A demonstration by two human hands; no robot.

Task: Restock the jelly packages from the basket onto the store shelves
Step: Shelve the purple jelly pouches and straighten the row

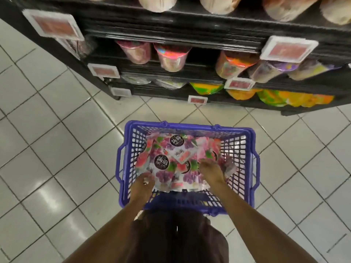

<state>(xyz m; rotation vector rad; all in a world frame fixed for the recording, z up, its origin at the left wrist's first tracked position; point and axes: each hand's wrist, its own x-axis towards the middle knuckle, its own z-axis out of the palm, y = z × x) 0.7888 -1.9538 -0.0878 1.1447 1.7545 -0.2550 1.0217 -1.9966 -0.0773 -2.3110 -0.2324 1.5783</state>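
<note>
Down on the pale grey tiled floor sits a violet-blue plastic lattice basket, its two handles folded out to the sides, just in front of the black metal store shelves. Inside it lies a loose heap of glossy white jelly packages printed with pink, purple and green fruit and dark round logos; they overlap one another and fill most of the basket's floor, and none has left the basket.

The person bends over it with both bare arms reaching in. The left hand is at the near-left corner of the heap, its fingers curled round the edge of the jelly packages there, gripping them. The right hand is pressed into the right side of the heap, knuckles up; its fingers are buried among the wrappers and blurred, so I cannot tell whether they hold anything or simply rest there.

On the shelves beyond, clear round tubs with pink and orange tops lean forward in a row, with a dark gap between the second and third. Below them, on the lowest level, lie yellow and green bags. White-framed red price labels hang from the shelf edges. A dark garment shows between the person's arms, at the basket's near rim
</note>
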